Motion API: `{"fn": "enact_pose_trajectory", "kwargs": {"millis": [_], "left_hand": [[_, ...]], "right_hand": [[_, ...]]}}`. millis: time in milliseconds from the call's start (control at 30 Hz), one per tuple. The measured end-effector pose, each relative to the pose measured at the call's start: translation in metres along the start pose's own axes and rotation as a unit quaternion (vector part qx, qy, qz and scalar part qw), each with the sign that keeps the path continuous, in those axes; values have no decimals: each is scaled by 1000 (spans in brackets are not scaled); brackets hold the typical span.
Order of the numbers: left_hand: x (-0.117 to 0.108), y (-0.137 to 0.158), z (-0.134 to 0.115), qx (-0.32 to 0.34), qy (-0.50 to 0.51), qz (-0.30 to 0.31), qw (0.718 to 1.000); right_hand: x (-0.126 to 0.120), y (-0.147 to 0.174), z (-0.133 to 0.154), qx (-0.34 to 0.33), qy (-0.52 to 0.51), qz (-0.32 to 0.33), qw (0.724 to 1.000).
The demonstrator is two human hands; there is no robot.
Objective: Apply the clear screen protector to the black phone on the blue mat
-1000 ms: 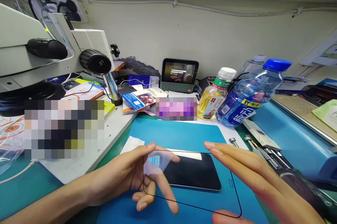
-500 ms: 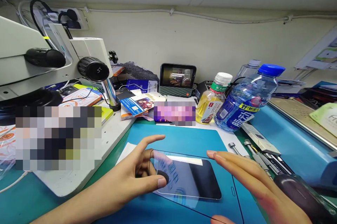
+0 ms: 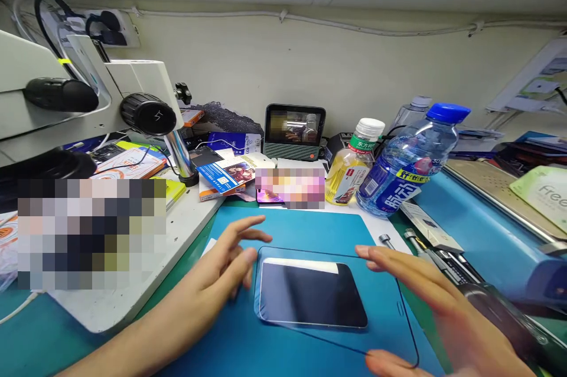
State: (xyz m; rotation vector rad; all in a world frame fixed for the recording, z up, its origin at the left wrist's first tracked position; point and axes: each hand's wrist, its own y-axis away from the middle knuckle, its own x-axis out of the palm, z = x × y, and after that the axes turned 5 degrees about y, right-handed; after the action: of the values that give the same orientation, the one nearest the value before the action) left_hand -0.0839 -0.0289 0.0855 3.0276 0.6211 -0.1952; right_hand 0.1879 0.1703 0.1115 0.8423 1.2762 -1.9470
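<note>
Right hand [image 3: 447, 300], at four o'clock, is part-way spread, gripping a clear pane [image 3: 381, 301] by opposite edges between fingertips and thumb. Left hand [image 3: 212, 282], at seven o'clock, is loosely open and holds nothing, its thumb close to the pane; I cannot tell whether they touch. A white microscope [image 3: 146, 81] stands near ten o'clock, a blue mat [image 3: 241, 344] lies at six. Toward five o'clock, a dark-screened phone [image 3: 310, 300] lies on the mat, showing through the black-bordered pane.
</note>
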Motion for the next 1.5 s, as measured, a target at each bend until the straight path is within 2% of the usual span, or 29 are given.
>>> {"fn": "enact_pose_trajectory", "kwargs": {"millis": [67, 200, 267, 433, 567, 800, 1000, 1500], "left_hand": [[-3, 3, -1, 51, -97, -16, 994], [-3, 8, 3, 104, -224, 91, 965], [0, 9, 6, 98, -249, 108, 957], [3, 6, 8, 93, -243, 79, 962], [3, 3, 10, 75, -255, 86, 960], [3, 0, 14, 81, -258, 82, 959], [6, 0, 11, 51, -266, 61, 961], [7, -6, 5, 35, -274, 92, 957]], "right_hand": [[4, 4, -8, 44, -33, -1, 998], [13, 12, -19, 131, -98, 38, 986], [15, 14, -19, 164, -115, 64, 978], [17, 11, -16, 189, -133, 89, 969], [20, 9, -15, 201, -118, 104, 967], [19, 3, -10, 233, -125, 109, 958], [21, 4, -17, 239, -104, 182, 948], [21, 7, -28, 220, -49, 238, 945]]}}
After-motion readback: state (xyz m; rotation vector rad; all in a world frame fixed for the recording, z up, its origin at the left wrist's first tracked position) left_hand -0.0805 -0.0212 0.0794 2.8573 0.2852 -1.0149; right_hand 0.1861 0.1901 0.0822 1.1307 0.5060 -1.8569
